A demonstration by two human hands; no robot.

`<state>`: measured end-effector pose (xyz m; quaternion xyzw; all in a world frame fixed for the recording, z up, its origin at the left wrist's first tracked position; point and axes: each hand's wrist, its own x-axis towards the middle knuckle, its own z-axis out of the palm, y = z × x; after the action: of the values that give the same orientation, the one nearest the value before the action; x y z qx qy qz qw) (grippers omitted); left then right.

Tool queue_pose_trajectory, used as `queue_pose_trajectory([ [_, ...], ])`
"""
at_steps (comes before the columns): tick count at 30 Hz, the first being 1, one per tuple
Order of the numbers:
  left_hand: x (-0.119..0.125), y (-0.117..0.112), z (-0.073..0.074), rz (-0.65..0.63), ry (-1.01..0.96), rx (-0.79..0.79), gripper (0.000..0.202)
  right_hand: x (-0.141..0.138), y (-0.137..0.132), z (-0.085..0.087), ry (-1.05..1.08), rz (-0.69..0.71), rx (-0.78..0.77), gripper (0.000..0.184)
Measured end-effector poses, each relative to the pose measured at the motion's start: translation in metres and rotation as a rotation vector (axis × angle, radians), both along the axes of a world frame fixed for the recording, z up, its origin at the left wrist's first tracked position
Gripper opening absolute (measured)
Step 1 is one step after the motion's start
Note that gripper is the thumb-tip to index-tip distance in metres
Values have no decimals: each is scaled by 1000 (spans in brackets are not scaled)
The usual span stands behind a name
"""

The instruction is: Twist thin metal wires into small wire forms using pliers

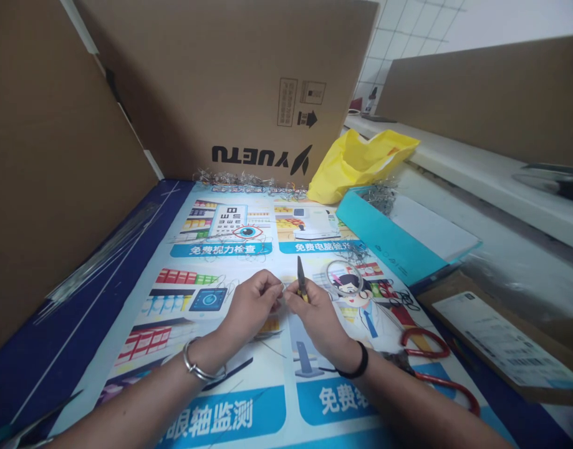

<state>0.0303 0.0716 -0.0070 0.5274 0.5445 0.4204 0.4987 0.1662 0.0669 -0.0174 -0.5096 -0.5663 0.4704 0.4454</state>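
My left hand [252, 300] is closed in a pinch on a thin piece of metal wire [282, 287] above a printed poster [221, 249]. My right hand [314, 312] is wrapped round small pliers [301, 279], their dark jaws pointing up and away from me. The two hands meet at the fingertips over the middle of the poster. A silver bangle sits on my left wrist and a black band on my right.
Large cardboard sheets [230, 81] stand at the back and left. A yellow plastic bag [361, 159], a teal folder [389, 240], a round magnifier [343, 274] and red-handled cutters [431, 362] lie to the right. Loose wire bits [239, 179] lie along the poster's far edge.
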Motion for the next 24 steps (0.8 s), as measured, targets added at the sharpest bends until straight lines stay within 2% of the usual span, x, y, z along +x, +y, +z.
queue_pose_trajectory([
  [6,2,-1,0,15,-33,-21,14,-1,1,1,-30,-15,13,10],
  [10,1,0,3,-26,-49,-48,10,0,2,0,-16,-15,27,10],
  [17,-6,0,-3,-88,179,142,18,0,2,-3,4,-19,26,10],
  [21,-7,1,-3,-59,292,225,17,-1,1,0,0,-8,28,9],
  [24,-5,0,-1,-24,337,228,15,-3,0,2,-8,-4,23,10],
])
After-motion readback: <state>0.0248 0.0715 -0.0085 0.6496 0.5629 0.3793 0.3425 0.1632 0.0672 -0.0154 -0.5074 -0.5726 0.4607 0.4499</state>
